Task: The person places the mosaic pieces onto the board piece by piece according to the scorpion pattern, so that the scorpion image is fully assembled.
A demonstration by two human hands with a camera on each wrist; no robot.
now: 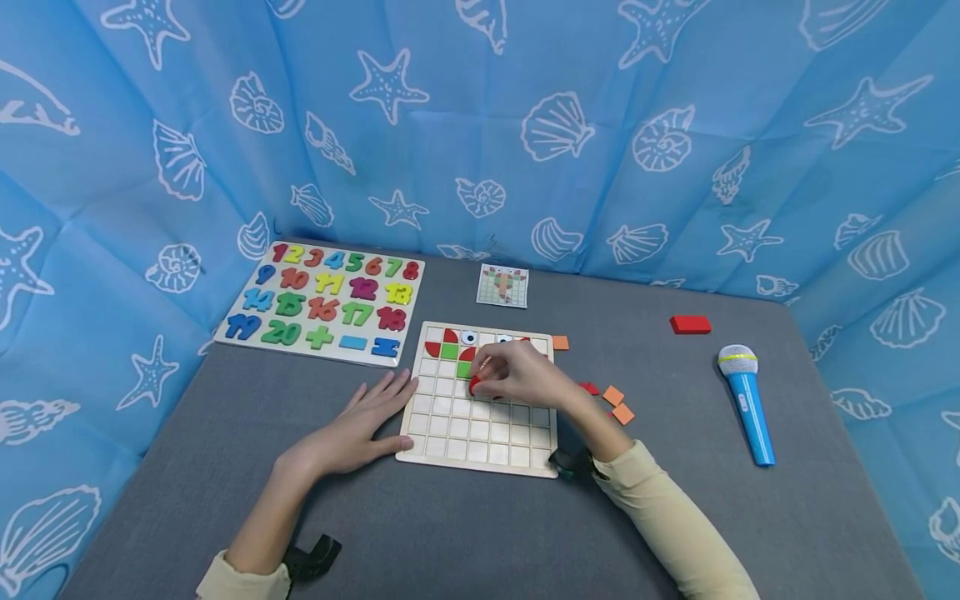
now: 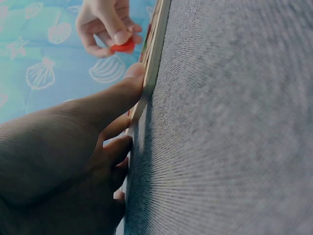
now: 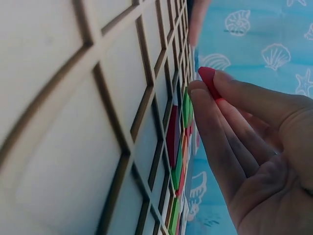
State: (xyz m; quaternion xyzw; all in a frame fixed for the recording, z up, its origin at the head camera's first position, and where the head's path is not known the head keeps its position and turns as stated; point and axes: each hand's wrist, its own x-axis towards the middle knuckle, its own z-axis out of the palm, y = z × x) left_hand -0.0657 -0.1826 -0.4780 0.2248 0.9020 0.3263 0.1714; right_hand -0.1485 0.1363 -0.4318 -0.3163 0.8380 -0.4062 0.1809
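Observation:
My right hand pinches a small red tile between thumb and fingertips, held just above the wooden grid board. In the left wrist view, the red tile hangs clear of the board. Red and green tiles, including a green square, fill some cells in the upper rows, along with white eye tiles. Part of those rows is hidden behind my right hand. My left hand lies with spread fingers at the board's left edge, its thumb touching the near part of that edge.
Orange squares and red tiles lie right of the board. A pattern card is behind it. A number puzzle stands back left. Farther right are a red block and a blue toy microphone. A blue curtain borders the table.

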